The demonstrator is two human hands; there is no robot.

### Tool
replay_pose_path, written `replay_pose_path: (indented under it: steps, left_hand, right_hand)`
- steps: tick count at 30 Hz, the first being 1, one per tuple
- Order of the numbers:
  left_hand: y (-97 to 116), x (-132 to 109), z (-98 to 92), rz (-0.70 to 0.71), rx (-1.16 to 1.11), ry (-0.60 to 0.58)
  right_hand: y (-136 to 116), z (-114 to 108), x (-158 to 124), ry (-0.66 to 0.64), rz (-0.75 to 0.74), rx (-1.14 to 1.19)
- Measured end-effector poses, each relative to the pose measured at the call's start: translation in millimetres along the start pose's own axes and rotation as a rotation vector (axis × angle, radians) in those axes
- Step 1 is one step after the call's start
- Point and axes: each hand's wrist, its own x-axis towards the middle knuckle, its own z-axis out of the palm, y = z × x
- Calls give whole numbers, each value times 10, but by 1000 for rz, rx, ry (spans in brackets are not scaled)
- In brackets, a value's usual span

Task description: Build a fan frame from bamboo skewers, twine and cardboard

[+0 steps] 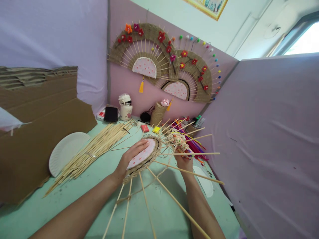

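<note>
A half-made fan (145, 156) has a pink dotted fabric centre, a rim woven from brown twine and long thin sticks fanning outward. My left hand (134, 152) grips it, fingers laid over the fabric and thumb out of sight. Jute twine (146, 188) crosses the lower sticks and slants up toward my right hand (183, 162). That hand is behind the sticks on the right, closed at the twine, its fingertips partly hidden. Just beyond it lies a patterned, multicoloured bundle (181, 142).
Bamboo sticks (92, 151) lie on the left beside a paper plate (66, 149) and cardboard (45, 132). At the back stand a white bottle (126, 108) and a twine roll (157, 113). Purple pipe cleaners (193, 142) lie right. Two finished fans (147, 39) hang on the partition.
</note>
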Motion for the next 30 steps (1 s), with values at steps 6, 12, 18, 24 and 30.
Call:
replay_pose_path:
  steps: [6, 12, 18, 24, 30]
  left_hand:
    - [3, 7, 3, -1, -10, 5]
    - [11, 3, 4, -13, -1, 10]
    - [37, 7, 7, 0, -11, -1]
    - [33, 8, 2, 3, 1, 8]
    - [30, 16, -19, 60, 27, -2]
  right_hand:
    - [39, 32, -9, 36, 28, 54]
    - [70, 1, -17, 49, 37, 8]
    - [20, 17, -1, 42, 55, -20]
    - [-49, -176, 58, 34, 103, -95]
    - [210, -1096, 50, -214, 221, -569]
